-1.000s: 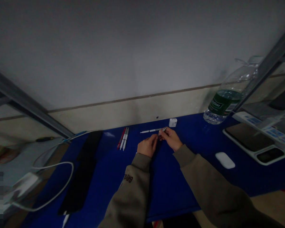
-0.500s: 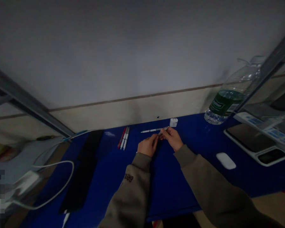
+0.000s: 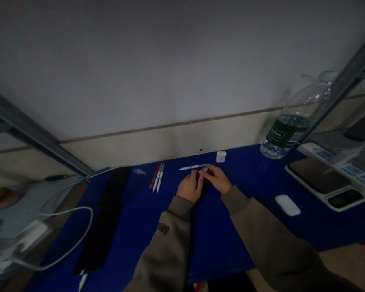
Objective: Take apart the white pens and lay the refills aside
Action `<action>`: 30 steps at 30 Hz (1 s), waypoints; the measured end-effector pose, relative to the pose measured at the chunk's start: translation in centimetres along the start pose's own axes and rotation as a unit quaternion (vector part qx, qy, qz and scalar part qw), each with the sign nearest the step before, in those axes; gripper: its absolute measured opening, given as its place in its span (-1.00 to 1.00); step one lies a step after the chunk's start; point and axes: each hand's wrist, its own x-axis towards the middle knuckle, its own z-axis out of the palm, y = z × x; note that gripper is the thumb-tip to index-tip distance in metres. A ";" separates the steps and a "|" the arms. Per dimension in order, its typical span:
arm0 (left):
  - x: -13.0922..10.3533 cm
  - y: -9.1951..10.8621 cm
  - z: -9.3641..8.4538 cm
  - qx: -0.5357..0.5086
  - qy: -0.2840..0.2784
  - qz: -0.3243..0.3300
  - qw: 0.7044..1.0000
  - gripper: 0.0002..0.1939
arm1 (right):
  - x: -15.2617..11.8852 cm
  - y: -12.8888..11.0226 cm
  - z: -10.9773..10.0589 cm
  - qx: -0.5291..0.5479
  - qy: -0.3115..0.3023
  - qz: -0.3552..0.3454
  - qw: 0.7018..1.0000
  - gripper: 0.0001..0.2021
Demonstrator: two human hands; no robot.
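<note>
My left hand (image 3: 190, 187) and my right hand (image 3: 216, 178) meet over the blue table (image 3: 219, 239), fingertips together on a small grey pen part (image 3: 205, 168). Which hand bears it is hard to tell; both pinch it. Just beyond the fingers a white pen (image 3: 192, 167) lies flat on the table. To the left, three pens (image 3: 157, 177), one red and two white, lie side by side.
A small white cube (image 3: 221, 156) sits near the wall. At the right are a large water bottle (image 3: 292, 123), a white mouse (image 3: 287, 205) and dark devices on a tray (image 3: 322, 178). A black strip (image 3: 105, 215) and white cable (image 3: 63, 227) lie left.
My hands have drawn closer together and the grey part has moved slightly left, from sticking out beyond my right fingers to being pinched between both hands.
</note>
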 end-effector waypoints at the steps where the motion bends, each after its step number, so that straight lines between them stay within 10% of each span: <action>1: 0.0 0.0 -0.1 -0.015 0.005 0.009 1.000 -0.66 | 0.0 -0.1 0.0 -0.006 -0.006 -0.006 1.000 -0.68; 30: 1.5 -1.9 1.7 0.031 0.012 0.084 0.996 -0.73 | -0.2 -0.5 -0.5 -0.109 0.018 -0.035 0.993 -0.66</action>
